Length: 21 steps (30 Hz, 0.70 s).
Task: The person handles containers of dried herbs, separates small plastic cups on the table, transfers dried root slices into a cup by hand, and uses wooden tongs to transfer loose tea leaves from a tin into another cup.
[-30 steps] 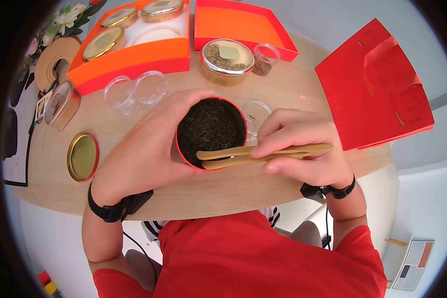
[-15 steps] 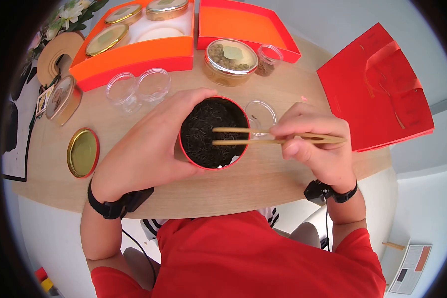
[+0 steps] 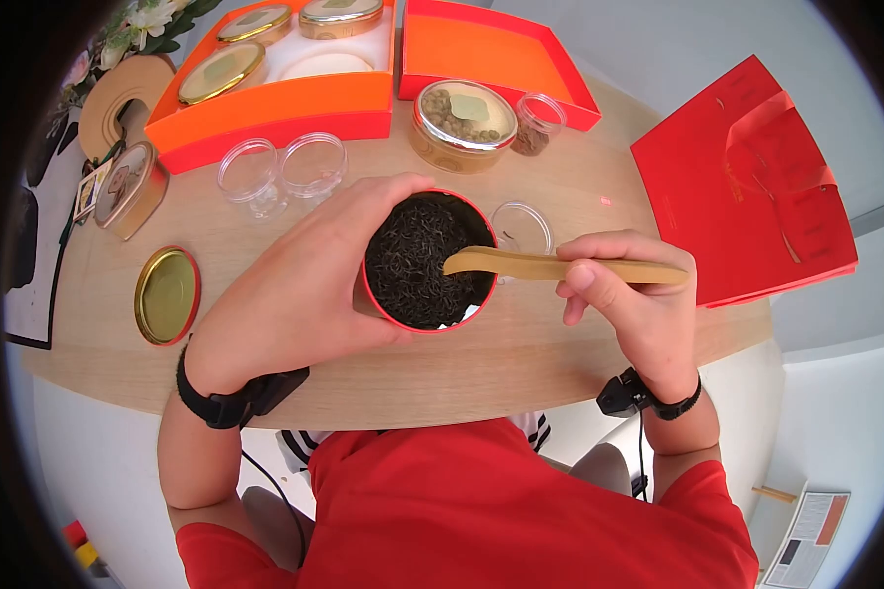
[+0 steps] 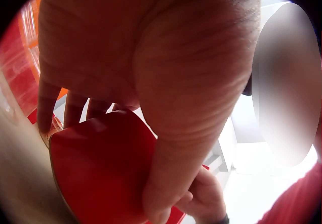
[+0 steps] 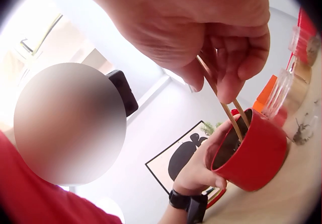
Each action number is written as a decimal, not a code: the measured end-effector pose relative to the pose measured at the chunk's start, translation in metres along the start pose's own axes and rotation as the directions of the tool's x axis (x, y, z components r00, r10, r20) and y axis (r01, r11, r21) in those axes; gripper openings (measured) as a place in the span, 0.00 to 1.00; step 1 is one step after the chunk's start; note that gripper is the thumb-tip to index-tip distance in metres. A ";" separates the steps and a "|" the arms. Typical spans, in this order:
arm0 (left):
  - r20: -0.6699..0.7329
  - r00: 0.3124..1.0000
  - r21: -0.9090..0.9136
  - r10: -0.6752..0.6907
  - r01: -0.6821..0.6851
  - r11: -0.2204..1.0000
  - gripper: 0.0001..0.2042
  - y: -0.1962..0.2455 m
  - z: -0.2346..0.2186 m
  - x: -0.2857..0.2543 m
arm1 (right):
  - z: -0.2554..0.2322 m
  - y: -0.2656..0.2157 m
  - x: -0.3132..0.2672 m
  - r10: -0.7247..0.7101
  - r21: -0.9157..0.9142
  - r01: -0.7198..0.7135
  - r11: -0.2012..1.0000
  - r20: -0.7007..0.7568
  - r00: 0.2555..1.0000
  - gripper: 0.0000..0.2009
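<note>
My left hand (image 3: 290, 270) grips a red round tin (image 5: 261, 156) from its left side, thumb and fingers spread around the wall. Dark, wiry dried tea leaves (image 3: 417, 260) lie inside the tin. Between thumb and fingers, my right hand (image 3: 648, 304) pinches bamboo tongs (image 3: 525, 264). The tongs' tips reach over the rim and down among the leaves; in the right wrist view the two arms (image 5: 222, 103) stand slightly apart. In the left wrist view, the tin's red wall (image 4: 105, 163) sits beneath my palm. Behind the tin's right edge stands a clear plastic jar (image 3: 546, 224), partly hidden.
A gold-lined lid (image 3: 167, 296) lies left. Two clear jars (image 3: 314, 162) stand behind my left hand. Farther back are an orange-red gift box (image 3: 275, 123) with gold-lidded containers, its box lid (image 3: 501, 59), and an oval container (image 3: 462, 133). Right is a red paper bag (image 3: 746, 206).
The tongs have moved from the tin's front rim to the right-middle of the leaves and turned edge-on to the head view. My left hand still holds the tin in nearly the same place.
</note>
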State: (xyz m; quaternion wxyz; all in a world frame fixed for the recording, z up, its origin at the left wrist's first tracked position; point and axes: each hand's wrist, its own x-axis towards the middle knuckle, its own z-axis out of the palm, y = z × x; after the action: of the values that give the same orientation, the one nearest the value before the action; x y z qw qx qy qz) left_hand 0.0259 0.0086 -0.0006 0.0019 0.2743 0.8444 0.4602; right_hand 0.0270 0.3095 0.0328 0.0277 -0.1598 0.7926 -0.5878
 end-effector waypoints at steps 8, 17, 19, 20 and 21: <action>-0.013 1.000 0.017 -0.005 0.005 1.000 0.52 -0.003 0.002 0.000 | 0.001 0.007 0.004 0.116 0.176 -0.118 0.977 0.017 0.993 0.08; -0.004 1.000 0.012 0.001 -0.001 1.000 0.53 -0.001 0.000 -0.001 | 0.005 0.011 -0.012 -0.041 0.035 0.040 0.999 0.036 0.999 0.07; 0.000 1.000 0.015 0.005 -0.005 1.000 0.53 -0.001 0.000 -0.001 | 0.005 0.013 -0.014 -0.183 -0.100 0.186 0.978 0.036 0.982 0.08; 0.000 1.000 0.039 0.004 -0.004 0.999 0.53 -0.001 0.000 -0.001 | 0.006 0.012 -0.014 -0.183 -0.100 0.186 0.977 0.035 0.982 0.08; -0.001 1.000 0.063 0.003 -0.003 0.998 0.54 -0.001 0.000 -0.002 | 0.007 0.009 -0.013 -0.131 -0.082 0.133 0.988 0.021 0.991 0.09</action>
State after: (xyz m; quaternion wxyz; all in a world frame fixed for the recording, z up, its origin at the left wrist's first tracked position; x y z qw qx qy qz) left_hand 0.0267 0.0078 -0.0022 -0.0079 0.2753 0.8581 0.4334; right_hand 0.0391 0.3090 0.0200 -0.0119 -0.2174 0.8037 -0.5538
